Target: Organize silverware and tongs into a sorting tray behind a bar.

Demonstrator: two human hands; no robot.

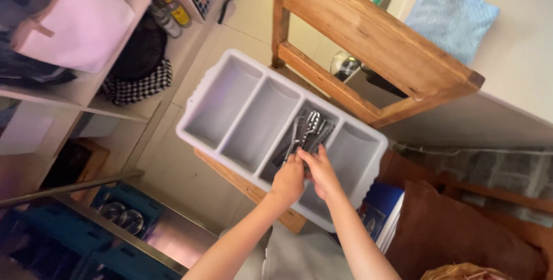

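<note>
At frame centre, the grey four-compartment cutlery tray (230, 93) rests on a wooden ledge (247, 190). Its third compartment holds the cutlery bundle (308, 133). Both the left hand (288, 181) and the right hand (320, 171) are closed around the handles. Keep handles aligned and lower them evenly, clear of the dividers.

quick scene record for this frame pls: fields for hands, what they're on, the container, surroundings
left hand: left hand gripping the handle ends of the bundle of metal cutlery
right hand: right hand on the same bundle, touching the left hand
container: pale grey plastic four-compartment cutlery tray, resting on a wooden stool
cutlery location: third compartment from the left; the other three look bare
behind tray: slanted wooden frame
upper right: light blue cloth
lower left: blue crates holding glassware
</note>
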